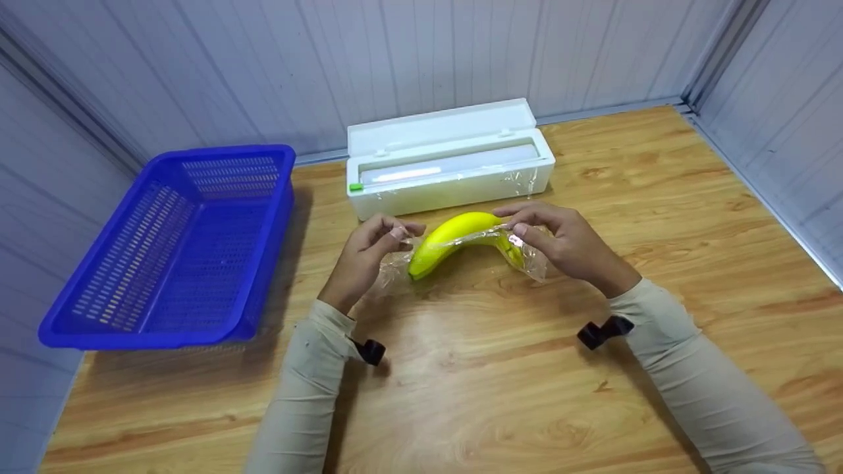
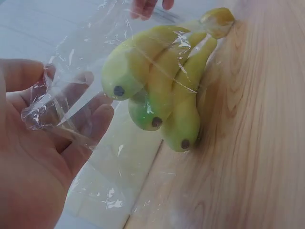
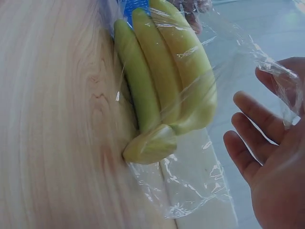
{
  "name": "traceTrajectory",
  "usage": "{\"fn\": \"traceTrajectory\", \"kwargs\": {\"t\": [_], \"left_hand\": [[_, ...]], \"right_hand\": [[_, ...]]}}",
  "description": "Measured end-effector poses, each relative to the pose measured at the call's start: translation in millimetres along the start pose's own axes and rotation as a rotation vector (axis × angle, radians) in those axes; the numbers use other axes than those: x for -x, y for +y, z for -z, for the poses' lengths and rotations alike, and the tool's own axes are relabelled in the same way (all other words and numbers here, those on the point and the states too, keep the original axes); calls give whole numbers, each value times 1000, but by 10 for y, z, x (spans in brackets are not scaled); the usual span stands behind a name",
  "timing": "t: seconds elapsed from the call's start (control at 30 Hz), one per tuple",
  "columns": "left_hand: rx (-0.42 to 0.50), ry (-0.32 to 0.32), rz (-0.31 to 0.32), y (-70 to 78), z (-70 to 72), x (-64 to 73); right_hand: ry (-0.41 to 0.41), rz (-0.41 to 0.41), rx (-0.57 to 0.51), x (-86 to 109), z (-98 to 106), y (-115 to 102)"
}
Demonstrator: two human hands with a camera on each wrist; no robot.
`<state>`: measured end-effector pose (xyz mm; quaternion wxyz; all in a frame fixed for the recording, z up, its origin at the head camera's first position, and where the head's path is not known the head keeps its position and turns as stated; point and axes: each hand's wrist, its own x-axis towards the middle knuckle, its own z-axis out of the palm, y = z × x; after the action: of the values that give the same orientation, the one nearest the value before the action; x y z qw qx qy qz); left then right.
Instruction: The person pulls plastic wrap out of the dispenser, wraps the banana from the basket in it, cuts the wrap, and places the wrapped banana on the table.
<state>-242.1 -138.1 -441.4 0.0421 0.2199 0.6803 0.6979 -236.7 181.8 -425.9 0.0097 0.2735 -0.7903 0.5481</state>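
A bunch of three yellow bananas (image 1: 458, 229) with greenish tips lies on the wooden table between the hands. Clear plastic film (image 3: 209, 183) stretches over and around it, crinkled at both ends. My left hand (image 1: 362, 257) pinches one edge of the film beside the bananas' tips. On the stem side, my right hand (image 1: 568, 245) pinches the film's other edge between thumb and index finger. The other right fingers (image 3: 257, 114) are spread apart in the right wrist view. Through the film in the left wrist view, the dark tips of the bananas (image 2: 157, 105) show.
Behind the bananas stands a white film box (image 1: 454, 194), its lid (image 1: 441, 128) raised, with a roll (image 1: 454, 161) inside and a green slider (image 1: 355, 187) at its left end. A blue plastic basket (image 1: 164, 341) stands at the left. Panelled walls (image 1: 428, 59) border the table.
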Motion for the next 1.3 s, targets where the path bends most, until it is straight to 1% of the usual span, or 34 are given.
{"fn": "traceTrajectory", "kwargs": {"t": [0.1, 0.2, 0.3, 0.37, 0.53, 0.77, 0.87, 0.97, 1.17, 1.3], "left_hand": [[27, 14, 24, -22, 8, -2], [6, 80, 59, -44, 1, -6], [-9, 156, 87, -67, -22, -18], [-6, 183, 104, -83, -39, -20], [37, 186, 108, -105, -86, -28], [46, 231, 144, -105, -145, -42], [56, 229, 153, -107, -156, -46], [62, 229, 168, -107, -165, -45], [39, 267, 196, -110, -185, -46], [48, 278, 219, -124, -199, -62]], "right_hand": [[-2, -12, -94, -13, -4, 99], [7, -25, -167, -21, -12, 192], [49, -41, -172, -24, -27, 221], [80, -53, -162, -31, -47, 242], [152, -97, -149, -57, -98, 296], [223, -146, -155, -64, -128, 321], [225, -162, -177, -70, -127, 314], [218, -199, -202, -80, -119, 315], [203, -310, -293, -96, -112, 330], [192, -336, -347, -117, -89, 337]]}}
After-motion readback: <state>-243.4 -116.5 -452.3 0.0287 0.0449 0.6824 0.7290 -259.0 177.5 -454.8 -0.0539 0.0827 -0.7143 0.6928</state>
